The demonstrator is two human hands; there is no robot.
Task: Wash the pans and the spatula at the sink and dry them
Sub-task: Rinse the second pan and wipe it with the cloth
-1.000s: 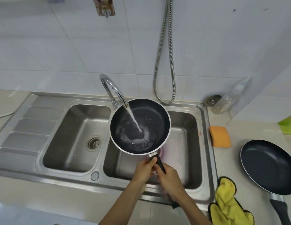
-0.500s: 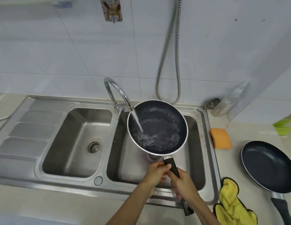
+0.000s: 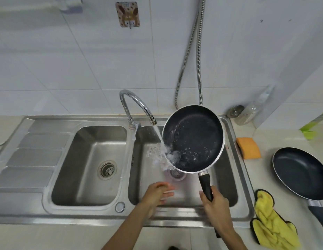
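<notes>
While the right hand (image 3: 215, 204) curls round the black handle of the small pan (image 3: 193, 139), holding it tilted over the right basin of the sink (image 3: 76, 216), the left hand (image 3: 158, 194) hovers beside it, fingers loosely spread, holding nothing. Water from the tap (image 3: 137, 105) strikes the pan's left rim and splashes off, so this pan seems mid-rinse, with drying to come. On the surface to the right lie an orange sponge (image 3: 248, 147), a yellow cloth (image 3: 272, 226) and the second pan (image 3: 299, 170); whether that one is washed I cannot tell. No spatula shows. No writing is legible; the wall hook (image 3: 127, 14) bears only a cartoon.
</notes>
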